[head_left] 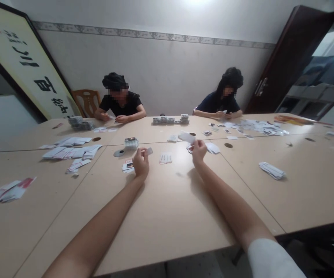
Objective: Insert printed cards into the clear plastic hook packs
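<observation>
My left hand (141, 165) is closed, pinching a small pale card (150, 151) between thumb and fingertips above the table. My right hand (198, 151) is closed on a flat white slip (186, 137), which points up and to the left; whether it is a card or a sleeve is not clear. Between the hands lies a small pile of printed cards (166, 158). Close beside my left hand are several loose cards (128, 166), with a taller card stack (131, 142) behind it. White papers (212, 148) lie partly behind my right hand.
Across the long wooden table (161, 200) sit two people (120, 100), their hands on papers. White envelopes (71, 148) are heaped at left, a paper bundle (272, 170) lies at right, and card stacks (169, 120) stand at the far edge. A grey disc (119, 153) lies left.
</observation>
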The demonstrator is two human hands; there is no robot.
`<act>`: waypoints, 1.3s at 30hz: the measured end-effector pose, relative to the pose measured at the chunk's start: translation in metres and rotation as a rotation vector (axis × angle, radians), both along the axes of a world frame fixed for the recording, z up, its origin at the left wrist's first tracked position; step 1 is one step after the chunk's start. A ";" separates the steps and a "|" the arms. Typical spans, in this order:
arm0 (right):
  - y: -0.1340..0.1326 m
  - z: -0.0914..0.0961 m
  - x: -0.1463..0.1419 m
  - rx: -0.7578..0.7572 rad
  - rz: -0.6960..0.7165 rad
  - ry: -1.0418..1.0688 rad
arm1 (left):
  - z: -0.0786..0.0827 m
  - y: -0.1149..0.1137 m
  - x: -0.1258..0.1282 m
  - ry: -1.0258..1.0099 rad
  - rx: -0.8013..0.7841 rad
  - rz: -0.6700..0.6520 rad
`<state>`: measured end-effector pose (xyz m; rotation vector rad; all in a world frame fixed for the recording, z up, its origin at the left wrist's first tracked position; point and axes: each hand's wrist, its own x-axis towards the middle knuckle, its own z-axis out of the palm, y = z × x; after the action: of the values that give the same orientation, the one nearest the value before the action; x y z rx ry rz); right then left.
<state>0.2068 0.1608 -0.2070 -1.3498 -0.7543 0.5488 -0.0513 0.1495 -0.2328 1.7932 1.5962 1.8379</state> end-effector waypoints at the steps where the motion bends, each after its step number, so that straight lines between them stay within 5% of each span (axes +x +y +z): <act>1: 0.004 0.000 0.020 -0.032 -0.082 -0.003 | 0.000 0.000 0.000 0.004 -0.001 -0.009; 4: 0.007 -0.007 0.078 -0.145 -0.258 -0.019 | -0.001 0.000 0.001 0.001 -0.014 -0.039; 8: 0.006 -0.024 0.124 -0.260 -0.322 -0.055 | -0.002 0.000 0.003 -0.015 -0.033 -0.089; 17: 0.006 -0.027 0.131 -0.295 -0.329 -0.149 | 0.004 -0.007 0.006 0.050 0.011 -0.154; 23: -0.001 -0.004 0.086 -0.221 -0.233 -0.169 | 0.005 -0.009 0.009 0.125 0.087 -0.213; 30: -0.007 0.020 -0.020 -0.017 0.246 -0.083 | 0.007 -0.021 0.017 0.248 0.119 -0.281; 34: -0.019 0.017 -0.069 -0.025 0.537 0.074 | 0.005 -0.025 0.022 0.311 0.122 -0.295; 39: -0.023 0.000 -0.088 -0.089 0.724 0.191 | 0.001 -0.024 0.025 0.369 0.115 -0.303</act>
<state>0.1184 0.1379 -0.2067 -1.0574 -1.0663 1.2748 -0.0266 0.1251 -0.2323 2.3839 1.2372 1.5580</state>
